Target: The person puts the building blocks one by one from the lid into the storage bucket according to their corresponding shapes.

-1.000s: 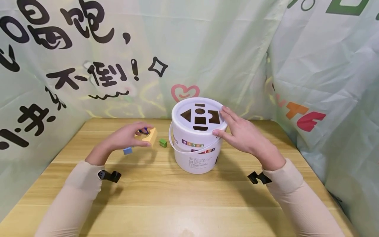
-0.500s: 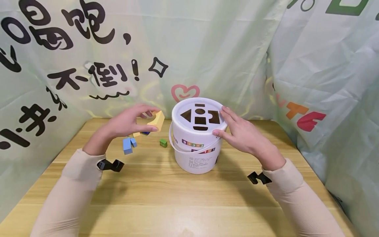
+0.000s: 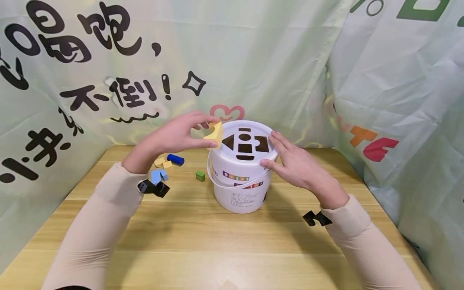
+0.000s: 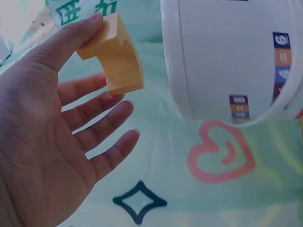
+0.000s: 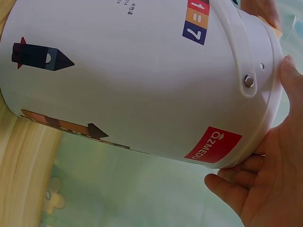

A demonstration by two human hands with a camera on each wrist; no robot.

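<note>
A yellow arch block [image 3: 216, 135] with a half-round notch is pinched between thumb and fingers of my left hand [image 3: 177, 135], beside the left rim of a white bucket [image 3: 232, 197]. In the left wrist view the thumb presses one end of the arch block [image 4: 124, 68]; the bucket [image 4: 218, 61] stands apart from it. Cut-outs of several shapes pierce the white lid [image 3: 262, 128], one a square with a rounded bump. My right hand [image 3: 299, 169] rests against the right rim. In the right wrist view its thumb and fairly straight fingers [image 5: 227, 191] touch the bucket's edge.
Left of the bucket on the wooden table [image 3: 217, 249] lie a green block [image 3: 200, 175], a dark blue cylinder [image 3: 175, 160], light blue blocks [image 3: 156, 176] and small yellow blocks [image 3: 167, 164]. A printed cloth [image 3: 275, 60] hangs behind. The bucket's handle [image 3: 209, 171] hangs down.
My left hand has lifted the yellow arch block from near the other blocks and carried it rightward to the bucket's rim. The blue cylinder shows fully now. The right hand stays in place.
</note>
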